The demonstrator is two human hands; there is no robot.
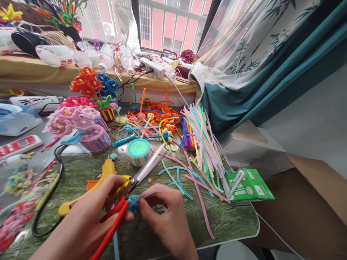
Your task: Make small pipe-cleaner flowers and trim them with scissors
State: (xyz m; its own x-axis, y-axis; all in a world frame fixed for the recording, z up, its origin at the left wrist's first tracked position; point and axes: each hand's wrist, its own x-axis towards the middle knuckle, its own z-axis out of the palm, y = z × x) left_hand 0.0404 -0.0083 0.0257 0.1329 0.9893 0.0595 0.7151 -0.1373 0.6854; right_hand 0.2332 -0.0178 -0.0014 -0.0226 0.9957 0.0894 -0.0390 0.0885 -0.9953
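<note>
My left hand (108, 202) is closed around scissors (148, 168) with yellow at the grips, their silver blades pointing away to the upper right. Long red handles (114, 224) also cross this hand; I cannot tell whether they belong to a second tool. Just beyond them is a small blue pipe cleaner piece (133, 204), curled into a bundle. The thumb and forefinger of my right hand (165, 211) pinch its edge, where a thin blue strand (159, 188) runs off to the right. Behind the blades stands a striped pot (138, 153) with a mint-green coiled top.
A yellow glue gun (107, 169) lies left of the scissors, its black cord looping left. Loose pipe cleaners (199, 198) and a thick bundle (202, 133) lie right, beside a green packet (249, 184). Pink pipe cleaner flowers (72, 121) stand at left; a power strip (153, 66) rests on the sill.
</note>
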